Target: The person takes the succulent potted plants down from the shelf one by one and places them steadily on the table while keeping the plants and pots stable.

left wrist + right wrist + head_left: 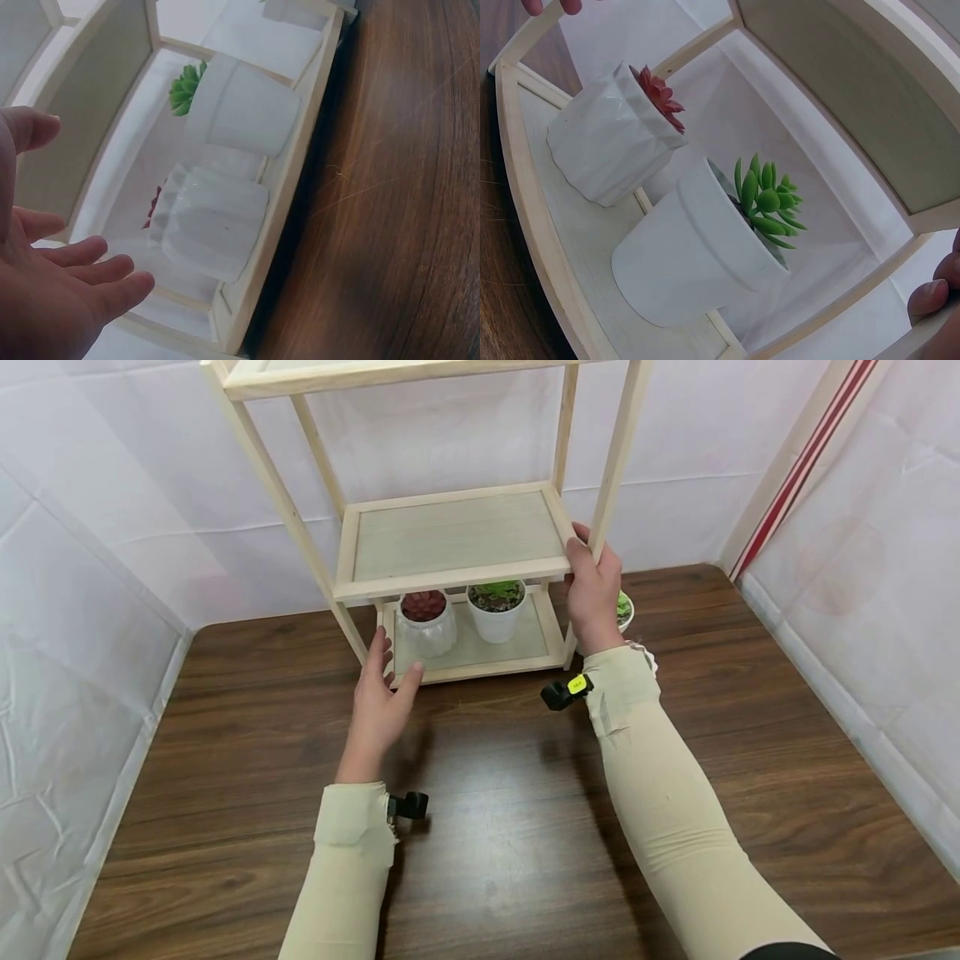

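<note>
A pale wooden three-tier shelf [621,443] stands at the back of the table. My right hand [596,589] grips its right front post beside the middle board [457,531]. My left hand [380,702] is at the left front post by the bottom board, fingers spread and relaxed, holding nothing; contact with the post cannot be told. On the bottom board stand a faceted white pot [217,221] with a red succulent [660,101] and a smooth white pot [694,247] with a green succulent [769,199]. The middle board carries nothing.
Another green plant in a white pot [626,612] stands right of the shelf, partly hidden by my right hand. Brown wood-grain table [487,860] spreads in front. White sheeting [450,452] hangs behind and at both sides.
</note>
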{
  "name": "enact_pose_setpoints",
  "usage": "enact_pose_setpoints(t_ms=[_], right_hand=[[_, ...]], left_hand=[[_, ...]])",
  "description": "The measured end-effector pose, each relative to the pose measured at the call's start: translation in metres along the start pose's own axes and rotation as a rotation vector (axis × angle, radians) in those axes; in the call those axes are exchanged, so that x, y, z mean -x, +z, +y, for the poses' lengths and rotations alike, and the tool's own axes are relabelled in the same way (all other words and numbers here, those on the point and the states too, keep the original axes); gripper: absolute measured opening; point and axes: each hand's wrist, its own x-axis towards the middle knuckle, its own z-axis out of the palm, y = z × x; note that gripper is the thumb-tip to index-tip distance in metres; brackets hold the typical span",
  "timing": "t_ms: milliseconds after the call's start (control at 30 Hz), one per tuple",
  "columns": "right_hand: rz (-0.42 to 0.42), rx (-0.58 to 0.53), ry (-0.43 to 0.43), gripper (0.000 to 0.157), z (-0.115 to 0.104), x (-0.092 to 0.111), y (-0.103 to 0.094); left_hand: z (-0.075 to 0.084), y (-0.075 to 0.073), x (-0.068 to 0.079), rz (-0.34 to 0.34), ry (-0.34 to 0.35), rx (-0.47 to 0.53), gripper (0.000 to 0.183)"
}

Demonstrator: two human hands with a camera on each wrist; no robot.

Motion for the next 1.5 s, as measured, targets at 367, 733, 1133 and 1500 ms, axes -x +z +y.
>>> enact_pose_setpoints(t_ms=[367, 733, 1133, 1500], right_hand=[[0.007, -0.004, 0.008, 0.035, 0.001, 0.000, 0.000], [0.010, -0.004, 0.004, 0.035, -0.001, 0.002, -0.002], [0.013, -0.014, -0.010, 0.037, -0.004, 0.003, -0.004], [0.011, -0.013, -0.010, 0.034, -0.003, 0.004, -0.004]], left_hand=[[-0.012, 0.007, -0.014, 0.055, 0.009, -0.020, 0.074], [-0.015, 0.013, -0.031, 0.074, 0.031, -0.044, 0.071], [-0.021, 0.015, -0.050, 0.062, -0.007, 0.016, 0.076], [-0.023, 0.014, -0.064, 0.012, -0.111, -0.062, 0.086]])
